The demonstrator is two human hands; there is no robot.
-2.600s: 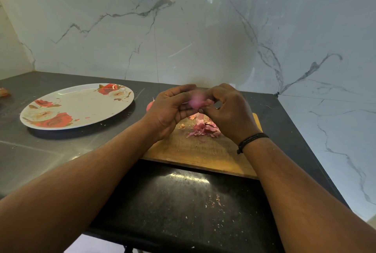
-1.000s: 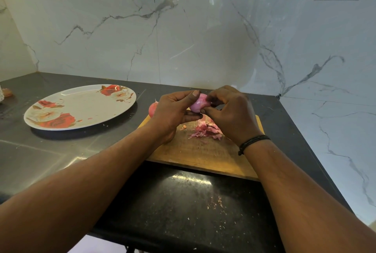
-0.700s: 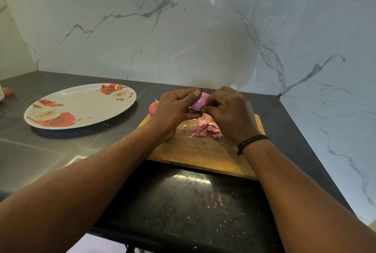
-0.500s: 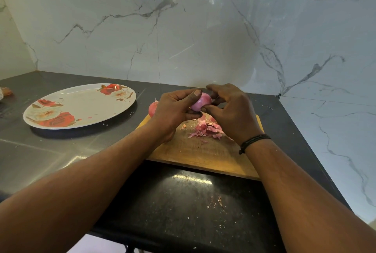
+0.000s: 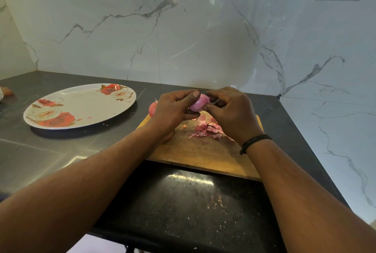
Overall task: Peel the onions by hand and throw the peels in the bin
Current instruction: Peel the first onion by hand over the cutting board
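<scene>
A small pink onion (image 5: 198, 103) is held above the wooden cutting board (image 5: 199, 151). My left hand (image 5: 173, 110) grips its left side with thumb on top and fingers below. My right hand (image 5: 230, 112) pinches the onion's right side with thumb and fingertips. A heap of pink peels (image 5: 205, 129) lies on the board under my hands. A second onion (image 5: 152, 108) sits at the board's far left corner, mostly hidden behind my left hand. No bin is in view.
A white floral plate (image 5: 81, 104) rests on the dark counter (image 5: 50, 151) to the left. Marble walls stand close behind and to the right. Peel crumbs dot the counter (image 5: 217, 202) near its front edge. Something orange (image 5: 6, 91) lies at the far left.
Both hands have kept hold of the onion above the board, turning it slightly. My right fingers shifted their pinch on its right end. The peel heap is unchanged.
</scene>
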